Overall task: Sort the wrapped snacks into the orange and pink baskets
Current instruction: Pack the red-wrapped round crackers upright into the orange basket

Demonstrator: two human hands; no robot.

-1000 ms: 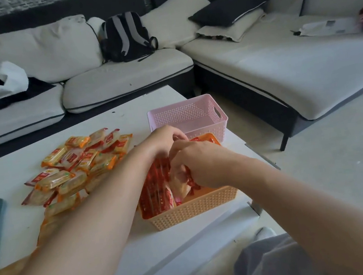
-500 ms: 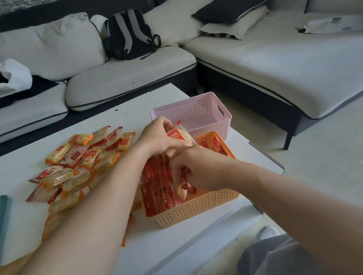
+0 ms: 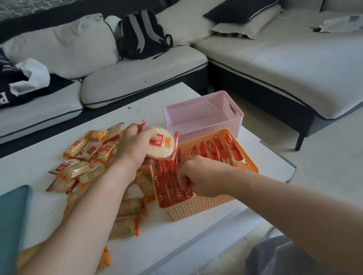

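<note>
Your left hand (image 3: 135, 146) pinches a round rice cracker (image 3: 161, 145) above the orange basket (image 3: 202, 206), far corner; right hand (image 3: 199, 176) fingers buried among its red packets (image 3: 169, 185), grip unclear. Part them, slot it in upright

I see a black backpack (image 3: 141, 34) upright on the white sofa (image 3: 142, 76), a dark cushion (image 3: 245, 5) farther right, and a teal tray (image 3: 3, 232) on the white table (image 3: 187, 238).

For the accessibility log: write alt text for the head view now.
A person's left hand holds a round wrapped rice cracker at the orange basket's edge, while the right hand reaches among red packets inside it. The pink basket stands behind; loose snacks lie left.
</note>
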